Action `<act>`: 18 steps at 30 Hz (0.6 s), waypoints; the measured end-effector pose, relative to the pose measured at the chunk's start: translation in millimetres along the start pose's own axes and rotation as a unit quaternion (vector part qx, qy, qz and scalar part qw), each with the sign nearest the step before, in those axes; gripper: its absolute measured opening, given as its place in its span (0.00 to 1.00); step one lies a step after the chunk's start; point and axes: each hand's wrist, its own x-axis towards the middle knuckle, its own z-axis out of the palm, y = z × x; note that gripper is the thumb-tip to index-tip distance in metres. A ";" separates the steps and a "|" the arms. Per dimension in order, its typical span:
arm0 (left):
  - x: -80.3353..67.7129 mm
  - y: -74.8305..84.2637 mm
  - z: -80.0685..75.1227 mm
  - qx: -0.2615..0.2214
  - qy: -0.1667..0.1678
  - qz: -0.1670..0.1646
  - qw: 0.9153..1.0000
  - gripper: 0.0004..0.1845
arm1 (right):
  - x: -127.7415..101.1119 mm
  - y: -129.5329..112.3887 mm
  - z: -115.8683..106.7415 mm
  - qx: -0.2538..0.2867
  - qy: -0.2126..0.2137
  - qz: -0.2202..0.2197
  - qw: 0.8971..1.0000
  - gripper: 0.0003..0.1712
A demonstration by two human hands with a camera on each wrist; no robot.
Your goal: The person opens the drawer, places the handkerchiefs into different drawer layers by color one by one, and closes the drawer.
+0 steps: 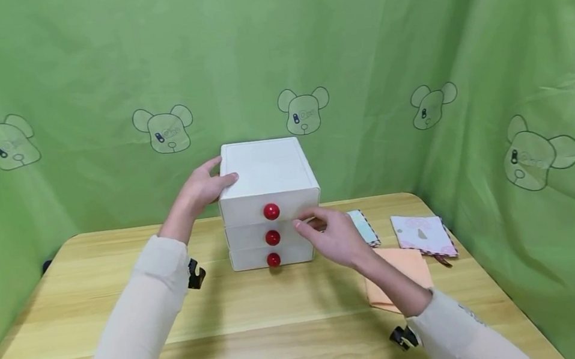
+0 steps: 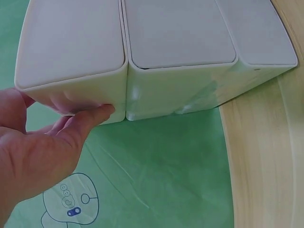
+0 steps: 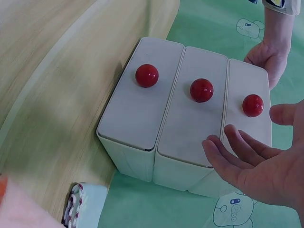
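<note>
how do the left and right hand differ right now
The left hand rests on the white drawer unit at its top left edge, thumb on top. The right hand hovers open before the drawer fronts, near the top red knob, holding nothing. Both wear cream sleeves.

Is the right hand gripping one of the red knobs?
No, the right hand hovers open beside the drawer fronts, with all three red knobs uncovered.
</note>
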 end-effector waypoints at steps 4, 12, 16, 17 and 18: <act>1.2 -3.5 1.0 -0.012 0.009 0.003 1.000 0.43 | 3.9 -1.0 3.0 0.014 -0.009 0.020 1.000 0.20; 4.9 -6.6 1.8 -0.030 0.018 0.014 0.999 0.42 | 14.6 -2.9 5.1 0.155 -0.063 0.094 0.982 0.26; 5.7 -8.4 1.0 -0.049 0.019 0.012 0.999 0.42 | 17.8 -5.6 6.1 0.205 -0.092 0.120 0.967 0.29; 6.0 -8.8 0.7 -0.052 0.020 0.012 0.998 0.42 | 18.5 -6.3 6.3 0.216 -0.099 0.121 0.964 0.29; 5.8 -8.8 0.5 -0.054 0.021 0.013 0.998 0.42 | 19.1 -7.3 6.3 0.226 -0.104 0.123 0.961 0.30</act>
